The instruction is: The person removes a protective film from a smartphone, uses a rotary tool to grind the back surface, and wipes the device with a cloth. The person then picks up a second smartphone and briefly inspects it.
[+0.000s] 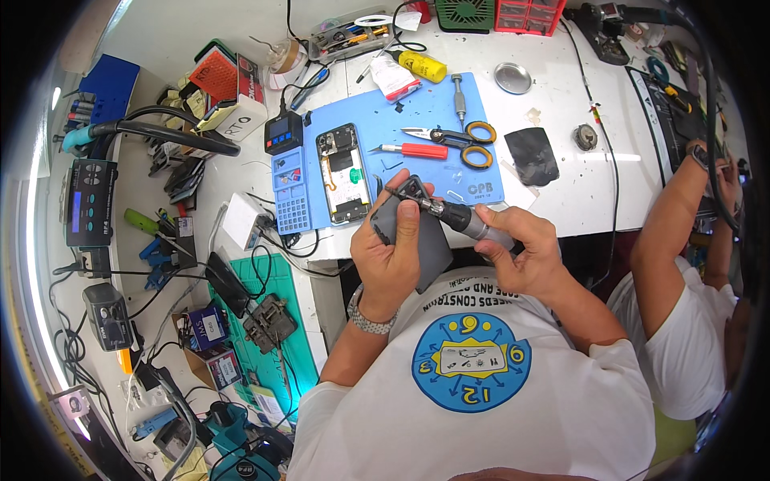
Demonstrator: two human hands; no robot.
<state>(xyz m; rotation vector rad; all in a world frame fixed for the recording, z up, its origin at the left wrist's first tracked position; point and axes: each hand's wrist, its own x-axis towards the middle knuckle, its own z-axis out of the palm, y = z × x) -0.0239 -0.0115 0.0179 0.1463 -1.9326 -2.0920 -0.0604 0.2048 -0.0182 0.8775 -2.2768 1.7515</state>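
Observation:
My left hand [393, 255] is closed around a dark grey phone back panel [431, 250], its camera corner facing up. In my right hand [523, 244] is a rotary tool [459, 216] with a black nose and grey body; its tip meets the panel near the camera area. Exact contact is hidden by my left fingers. Beyond them on the blue mat [377, 116] lies an opened phone [342, 172] with its inner parts showing. Near it are a red-handled craft knife [423, 150], scissors [461, 144] with black and yellow handles, and a grey screwdriver [459, 98].
A small black meter [283, 131] stands at the mat's left edge. A black sheet [532, 156] and round metal dish [512, 78] lie to the right. A co-worker's arm [670, 200] reaches in at far right. Cables and devices crowd the left, beside a green mat [269, 280].

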